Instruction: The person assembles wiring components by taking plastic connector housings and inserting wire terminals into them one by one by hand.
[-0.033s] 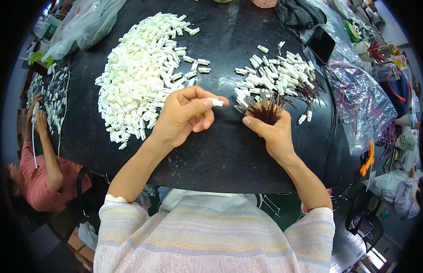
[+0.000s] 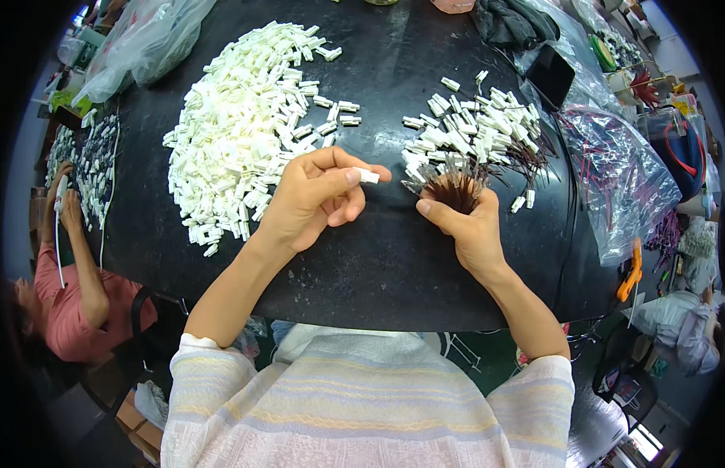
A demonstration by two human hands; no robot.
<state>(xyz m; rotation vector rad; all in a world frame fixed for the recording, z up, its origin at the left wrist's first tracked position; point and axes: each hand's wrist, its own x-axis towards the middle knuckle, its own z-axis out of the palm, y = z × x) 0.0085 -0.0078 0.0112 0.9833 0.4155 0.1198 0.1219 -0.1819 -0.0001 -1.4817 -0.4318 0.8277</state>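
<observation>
Between the thumb and index finger of my left hand (image 2: 316,195) is a small white plastic connector housing (image 2: 368,176). A bundle of brown wires (image 2: 454,193) sits in my right hand (image 2: 468,226), its thumb and fingers wrapped round it. The wire ends fan out upward and look like crimped metal terminals. A gap separates the two hands. Left of my left hand spreads a large pile of white connector housings (image 2: 230,125). Just beyond my right hand lies a smaller heap of white housings (image 2: 487,129), with brown wires coming out of its right side.
The black table (image 2: 394,281) carries a phone (image 2: 549,76), a clear plastic bag (image 2: 620,171) and a dark cloth (image 2: 514,23) on the right. Orange-handled scissors (image 2: 630,273) lie near the right edge. Another plastic bag (image 2: 148,39) is far left. A co-worker (image 2: 86,304) sits at left.
The connector housing in my left fingers has shifted very slightly left. Otherwise the hands and both piles look the same.
</observation>
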